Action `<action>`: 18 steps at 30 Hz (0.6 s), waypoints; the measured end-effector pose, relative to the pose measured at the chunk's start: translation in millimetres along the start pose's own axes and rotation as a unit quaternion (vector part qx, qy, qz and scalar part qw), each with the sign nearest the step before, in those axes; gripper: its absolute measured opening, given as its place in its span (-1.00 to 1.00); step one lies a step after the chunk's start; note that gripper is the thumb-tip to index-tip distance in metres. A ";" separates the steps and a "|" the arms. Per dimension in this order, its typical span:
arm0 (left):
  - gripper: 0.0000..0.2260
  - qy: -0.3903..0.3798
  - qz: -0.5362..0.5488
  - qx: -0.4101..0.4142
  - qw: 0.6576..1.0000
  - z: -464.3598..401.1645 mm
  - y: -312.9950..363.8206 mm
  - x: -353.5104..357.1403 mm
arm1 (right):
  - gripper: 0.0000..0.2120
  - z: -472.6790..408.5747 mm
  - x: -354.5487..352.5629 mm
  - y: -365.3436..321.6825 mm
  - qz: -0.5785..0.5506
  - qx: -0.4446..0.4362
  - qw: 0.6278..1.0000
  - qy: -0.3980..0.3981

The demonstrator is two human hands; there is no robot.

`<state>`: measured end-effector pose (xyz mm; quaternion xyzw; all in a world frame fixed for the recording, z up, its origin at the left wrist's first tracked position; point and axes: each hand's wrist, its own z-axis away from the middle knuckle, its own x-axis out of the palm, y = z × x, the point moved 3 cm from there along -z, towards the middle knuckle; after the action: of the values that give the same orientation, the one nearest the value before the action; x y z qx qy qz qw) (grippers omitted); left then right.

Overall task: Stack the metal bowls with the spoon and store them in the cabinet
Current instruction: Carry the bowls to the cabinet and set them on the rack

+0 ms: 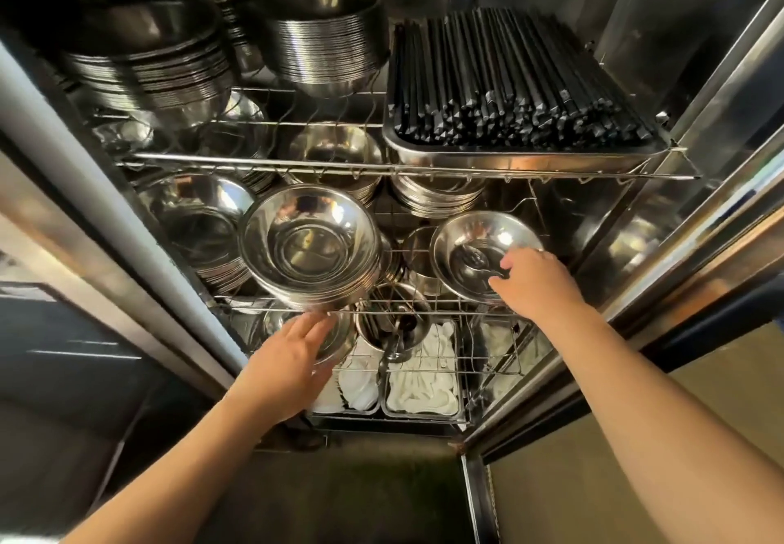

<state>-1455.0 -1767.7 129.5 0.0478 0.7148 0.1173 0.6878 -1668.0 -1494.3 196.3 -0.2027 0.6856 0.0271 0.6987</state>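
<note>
Your right hand (535, 284) grips a bowl (483, 255) at the rim; your left hand (292, 357), open, props the tilted stack (312, 246), which may slide off the rack (428, 310).

The scene is being viewed by one wide-angle head camera, aimed forward and down, close into an open cabinet (636, 55). Wire shelves (382, 168) are being framed toward 12 o'clock, both forearms entering from 6 o'clock.

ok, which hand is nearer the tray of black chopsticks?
Right. The right hand is below the tray of black chopsticks, on a shallow metal bowl; the left hand is lower, further left.
</note>
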 end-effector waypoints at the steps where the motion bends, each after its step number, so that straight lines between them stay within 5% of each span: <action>1: -0.42 0.007 -0.016 -0.021 1.000 4.0 -5.3 0.4 | -0.72 0.8 1.5 -2.3 0.013 0.000 1.000 -0.006; 9: -0.33 0.016 -0.095 -0.121 0.988 6.6 -4.8 14.5 | -0.84 2.4 7.6 -11.3 0.083 0.033 0.996 -0.017; 14: -0.46 0.067 -0.095 -0.001 0.993 -1.4 23.1 22.2 | -0.90 5.2 8.5 -7.7 0.077 0.052 0.996 0.004; 18: -0.30 -0.001 -0.134 0.028 0.991 -17.4 37.8 36.8 | -0.91 9.2 6.6 -3.9 0.068 0.039 0.997 0.020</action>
<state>-1477.7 -1724.5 103.0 -0.0291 0.7172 0.0045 0.6962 -1657.7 -1496.5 190.6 -0.1291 0.7120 0.0434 0.6888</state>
